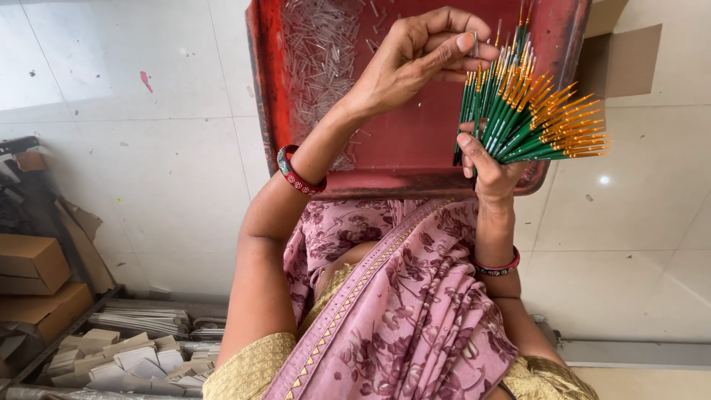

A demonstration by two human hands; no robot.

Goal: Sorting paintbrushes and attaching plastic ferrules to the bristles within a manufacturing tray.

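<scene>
1. Head view, right hand (492,174): it grips a fanned bunch of thin paintbrushes (529,118) low on their green handles, the fingers curled tight round the bundle and the thumb pressed against its near side. The brushes spread out up and to the right, green at the base and orange toward the tips, a few of them ending in clear caps near the top.

2. Head view, left hand (422,55): it is raised just left of the fan, thumb and forefinger pinched together on a small clear tube (474,41), with the other fingers curled into the palm. The tube sits right beside the uppermost brush tips; whether it touches one I cannot tell.

3. Head view, tray: a red tray (415,159) rests on the person's lap beneath both hands. A loose heap of clear plastic tubes (318,52) lies in its left part, thinning out to scattered ones toward the middle.

4. Head view, person: a pink flowered sari (400,296) covers the lap, and red bangles (296,174) circle both wrists.

5. Head view, surroundings: a pale tiled floor (148,148) spreads around the tray. At the lower left stand brown cardboard boxes (33,274) and a tray of stacked grey card pieces (126,359). An open cardboard flap (626,59) shows at the upper right, behind the tray's corner.
</scene>
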